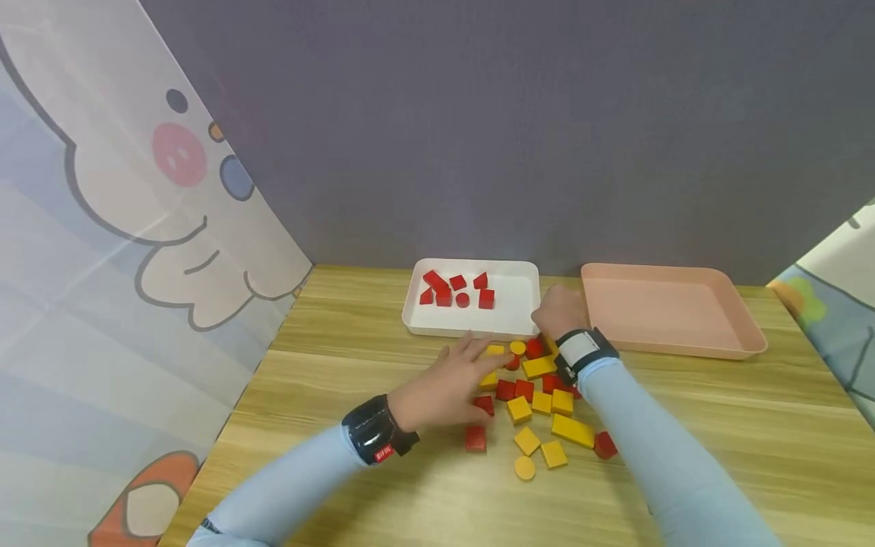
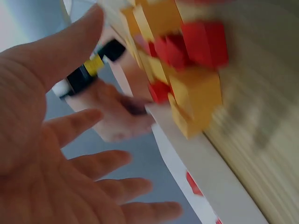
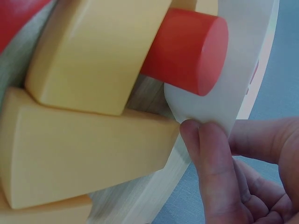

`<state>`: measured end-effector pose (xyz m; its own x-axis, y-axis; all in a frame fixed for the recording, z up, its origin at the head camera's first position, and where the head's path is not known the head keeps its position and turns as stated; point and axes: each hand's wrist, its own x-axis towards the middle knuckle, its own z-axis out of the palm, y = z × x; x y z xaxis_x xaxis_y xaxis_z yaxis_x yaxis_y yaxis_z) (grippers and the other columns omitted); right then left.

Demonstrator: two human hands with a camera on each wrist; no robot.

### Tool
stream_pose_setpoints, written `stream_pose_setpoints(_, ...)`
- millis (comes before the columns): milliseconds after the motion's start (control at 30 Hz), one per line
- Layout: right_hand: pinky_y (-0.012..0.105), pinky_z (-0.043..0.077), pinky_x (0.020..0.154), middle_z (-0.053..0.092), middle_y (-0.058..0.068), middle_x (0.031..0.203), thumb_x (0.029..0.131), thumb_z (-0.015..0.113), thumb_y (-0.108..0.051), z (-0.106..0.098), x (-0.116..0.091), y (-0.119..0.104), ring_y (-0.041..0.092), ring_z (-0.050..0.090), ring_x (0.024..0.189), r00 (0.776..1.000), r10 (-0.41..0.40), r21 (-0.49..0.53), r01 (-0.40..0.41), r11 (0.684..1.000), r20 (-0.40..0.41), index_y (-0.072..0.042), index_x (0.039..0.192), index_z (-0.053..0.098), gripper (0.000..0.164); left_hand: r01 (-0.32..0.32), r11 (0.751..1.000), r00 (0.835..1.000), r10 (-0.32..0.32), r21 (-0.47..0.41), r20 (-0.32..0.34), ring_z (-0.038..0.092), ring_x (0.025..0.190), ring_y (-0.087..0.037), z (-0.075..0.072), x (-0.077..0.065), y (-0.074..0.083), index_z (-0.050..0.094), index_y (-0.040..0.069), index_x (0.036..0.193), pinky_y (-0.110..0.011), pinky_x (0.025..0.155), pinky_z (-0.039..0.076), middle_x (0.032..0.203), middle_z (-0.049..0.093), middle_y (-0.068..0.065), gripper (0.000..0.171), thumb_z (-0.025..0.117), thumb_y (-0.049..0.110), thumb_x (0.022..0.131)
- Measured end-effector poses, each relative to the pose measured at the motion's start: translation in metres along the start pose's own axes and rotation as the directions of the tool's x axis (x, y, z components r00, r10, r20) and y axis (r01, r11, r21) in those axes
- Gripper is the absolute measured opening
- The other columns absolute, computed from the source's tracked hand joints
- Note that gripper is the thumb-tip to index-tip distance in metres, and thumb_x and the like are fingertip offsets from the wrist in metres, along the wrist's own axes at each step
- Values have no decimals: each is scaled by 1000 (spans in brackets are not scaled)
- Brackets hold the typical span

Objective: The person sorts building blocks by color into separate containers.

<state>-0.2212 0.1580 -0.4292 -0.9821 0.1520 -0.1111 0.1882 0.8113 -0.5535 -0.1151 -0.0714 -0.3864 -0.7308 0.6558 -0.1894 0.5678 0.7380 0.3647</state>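
Note:
A white tray stands at the back of the table with several red blocks in it. My right hand pinches the wall at its right end; in the right wrist view the fingers press one side of the tray wall and the thumb the other. My left hand is spread palm down above the left side of the loose pile; its straight fingers hold nothing in the left wrist view. Yellow blocks and red blocks lie mixed in front of the tray.
To the right of the white tray is a pink tray. A grey panel rises behind the wooden table. Cartoon-printed cloth hangs on the left, and more shows at the right edge. The right forearm hides some blocks.

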Motion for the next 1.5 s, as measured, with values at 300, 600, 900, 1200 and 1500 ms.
stream_pose_setpoints(300,29,43,55,60,11,61,88,70,-14,-2,1,0,30,57,60,1000,-9,-12,9,1000,-17,4,80,74,20,-101,989,989,88,112,116,60,80,-6,13,-17,27,76,22,121,-21,77,55,98,76,8,45,86,7,80)
stream_pose_setpoints(600,30,45,55,63,13,65,89,71,-15,-3,1,0,31,58,61,1000,-4,-11,4,1000,-13,4,83,75,20,-110,982,986,88,154,139,54,71,-1,29,-20,26,80,20,104,-13,73,51,82,71,12,20,79,7,89)
stream_pose_setpoints(900,30,45,56,63,14,67,89,72,-14,-2,-1,-2,32,59,63,1000,26,-8,-26,1000,-12,4,84,75,19,-118,963,987,88,243,132,48,65,-4,33,-22,27,78,22,95,-16,61,41,74,64,12,14,80,9,88)
stream_pose_setpoints(1200,30,46,55,62,13,66,89,72,-15,-2,-1,-1,31,59,62,1000,21,-2,-21,1000,-4,3,82,74,20,-87,958,990,52,274,133,50,68,-3,40,-24,21,78,23,99,-16,65,43,83,71,11,10,78,15,92)
stream_pose_setpoints(1500,30,46,56,62,13,65,89,72,-15,-4,-3,-2,31,59,62,1000,25,2,-25,1000,2,4,83,74,20,-71,962,993,43,264,112,50,67,-3,38,-27,15,76,18,95,-15,67,45,80,69,10,8,79,12,91)
